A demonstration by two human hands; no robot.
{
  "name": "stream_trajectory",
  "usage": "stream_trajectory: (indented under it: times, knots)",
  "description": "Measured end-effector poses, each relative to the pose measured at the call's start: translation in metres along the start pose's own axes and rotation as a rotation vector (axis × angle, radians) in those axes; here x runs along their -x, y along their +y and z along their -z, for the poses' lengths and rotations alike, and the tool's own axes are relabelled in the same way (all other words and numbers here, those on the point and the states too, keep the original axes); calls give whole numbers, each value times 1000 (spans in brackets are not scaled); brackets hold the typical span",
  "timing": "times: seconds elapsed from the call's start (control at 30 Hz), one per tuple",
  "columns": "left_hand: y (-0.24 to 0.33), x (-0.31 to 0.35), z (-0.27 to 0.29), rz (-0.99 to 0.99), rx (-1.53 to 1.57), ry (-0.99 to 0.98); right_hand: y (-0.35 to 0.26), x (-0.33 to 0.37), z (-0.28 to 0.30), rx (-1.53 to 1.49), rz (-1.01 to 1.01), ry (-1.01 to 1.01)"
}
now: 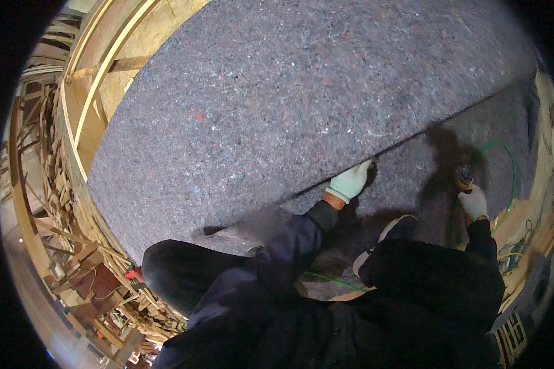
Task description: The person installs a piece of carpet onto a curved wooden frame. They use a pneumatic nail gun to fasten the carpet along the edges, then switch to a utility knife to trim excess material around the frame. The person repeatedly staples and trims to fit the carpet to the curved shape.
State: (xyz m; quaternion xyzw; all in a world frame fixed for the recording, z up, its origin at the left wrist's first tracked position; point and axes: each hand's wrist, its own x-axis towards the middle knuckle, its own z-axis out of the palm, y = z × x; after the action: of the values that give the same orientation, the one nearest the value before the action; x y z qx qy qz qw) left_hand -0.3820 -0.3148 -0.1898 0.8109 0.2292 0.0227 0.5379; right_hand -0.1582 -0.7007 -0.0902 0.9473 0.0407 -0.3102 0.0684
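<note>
A large speckled grey felt sheet spreads across the middle and far side, its near edge running diagonally over another layer of grey felt. My left hand, in a pale glove, is at that edge. Its fingers are closed along the edge of the upper sheet, the tips partly hidden. Farther right, my gloved right hand grips a black-and-yellow hand tool above the lower felt. The tool's exact kind is too small to make out. A green hose curves beside it.
Curved wooden strips and a plywood panel border the felt at the far left. Scrap wood is heaped on the left floor. My bent knees are close to the felt, with a shoe on it. More boards lie at right.
</note>
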Motion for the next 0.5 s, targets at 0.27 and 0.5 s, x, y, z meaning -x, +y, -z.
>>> stream_trajectory:
  times: [0.27, 0.5]
  knots:
    - [-16, -7, -21, 129, 74, -196, 7, 2, -11, -68, 69, 118]
    - [-14, 13, 6, 54, -369, -266, 8, -5, -19, 45, 19, 3]
